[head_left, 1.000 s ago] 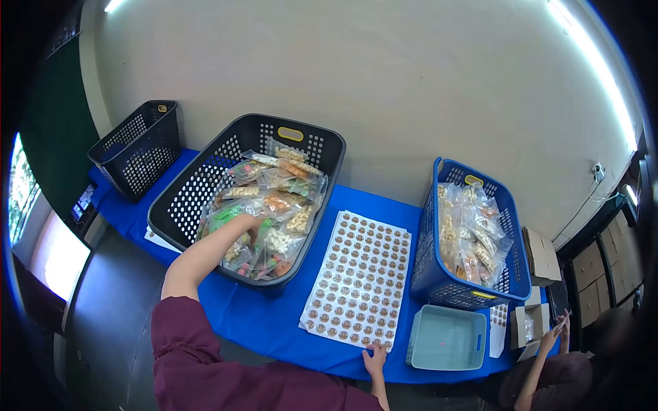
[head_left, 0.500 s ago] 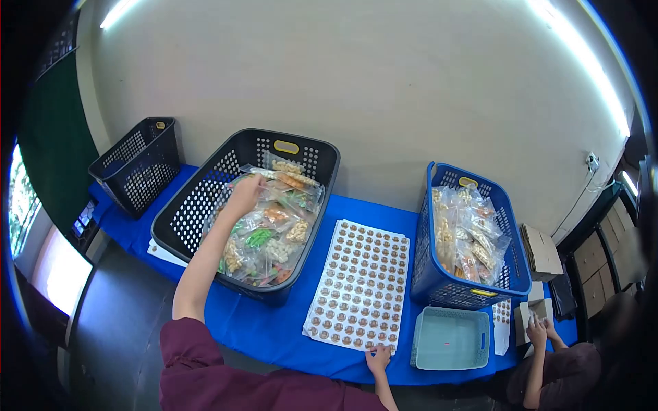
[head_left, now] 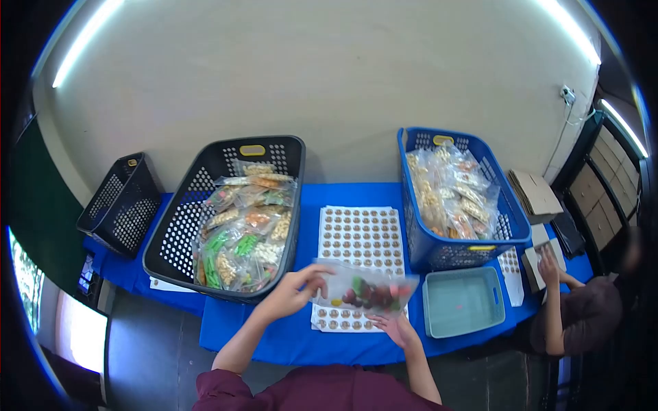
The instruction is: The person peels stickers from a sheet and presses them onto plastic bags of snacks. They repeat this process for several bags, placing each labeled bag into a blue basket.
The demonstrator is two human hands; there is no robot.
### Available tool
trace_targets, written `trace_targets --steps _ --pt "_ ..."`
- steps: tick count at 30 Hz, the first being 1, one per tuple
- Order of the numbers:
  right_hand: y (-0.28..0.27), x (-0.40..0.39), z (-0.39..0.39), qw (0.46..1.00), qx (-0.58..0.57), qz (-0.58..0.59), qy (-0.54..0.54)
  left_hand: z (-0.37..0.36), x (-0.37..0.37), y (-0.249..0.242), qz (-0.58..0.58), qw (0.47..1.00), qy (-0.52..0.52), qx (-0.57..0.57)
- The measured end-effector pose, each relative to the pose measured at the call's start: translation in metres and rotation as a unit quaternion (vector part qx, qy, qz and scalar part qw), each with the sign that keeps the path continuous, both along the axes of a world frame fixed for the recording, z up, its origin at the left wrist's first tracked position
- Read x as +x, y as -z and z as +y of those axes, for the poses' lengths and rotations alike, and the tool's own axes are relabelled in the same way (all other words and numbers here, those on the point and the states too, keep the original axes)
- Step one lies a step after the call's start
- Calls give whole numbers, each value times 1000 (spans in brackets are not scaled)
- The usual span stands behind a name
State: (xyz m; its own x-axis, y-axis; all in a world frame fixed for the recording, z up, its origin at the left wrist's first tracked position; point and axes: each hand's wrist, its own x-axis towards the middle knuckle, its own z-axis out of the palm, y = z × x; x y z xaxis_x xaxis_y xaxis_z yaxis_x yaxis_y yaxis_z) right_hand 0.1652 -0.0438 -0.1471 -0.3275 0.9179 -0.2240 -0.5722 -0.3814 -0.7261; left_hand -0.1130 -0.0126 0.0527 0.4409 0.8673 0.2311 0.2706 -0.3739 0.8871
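Observation:
My left hand [head_left: 295,291] is closed on one end of a clear plastic bag [head_left: 373,293] with dark red, green and yellow pieces inside. The bag hangs over the sheet of round stickers [head_left: 360,236], which lies on the blue cloth. Just below the bag is my right hand [head_left: 397,331], its fingers spread near the sheet's lower edge; nothing shows in it. To the left, the large black basket [head_left: 171,236] holds many filled clear bags [head_left: 257,219].
A blue basket [head_left: 439,253] of similar bags stands right of the sheet, with a pale green tray [head_left: 463,301] in front. A smaller black basket [head_left: 127,212] is far left. At the right, a co-worker's hands [head_left: 550,268] are beside cardboard boxes [head_left: 534,192].
My left hand has come out of the black basket with a bag and moved right, over the sheet. My right hand has opened beneath it. The view has shifted.

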Motion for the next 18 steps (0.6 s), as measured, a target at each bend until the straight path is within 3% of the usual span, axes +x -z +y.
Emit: trace_targets --steps 2,4,7,8,11,12,14,16,18 --pt "-24 -2 0 989 -19 149 2 -2 18 12 36 998 -2 -55" --pt "-36 6 -4 980 -35 197 -21 1 24 45 5 995 -37 -87" --pt "-56 16 -14 996 83 40 -15 4 20 80 -82 982 -90 -147" --pt "-82 17 -16 993 95 44 -63 2 19 82 -113 973 -86 -182" --pt "-78 28 -18 959 60 -235 -146 -9 21 91 -245 919 -68 -302" --pt "-75 25 -20 959 59 -243 -136 -14 22 95 -293 891 -60 -341" --pt "-77 8 -27 999 -15 -50 -1 -22 23 104 -432 806 -20 -405" --pt "-70 -5 -34 975 -101 167 108 -30 30 104 -396 831 2 -390" --pt "-47 -18 -40 947 -131 287 60 -42 41 105 -336 871 4 -359"
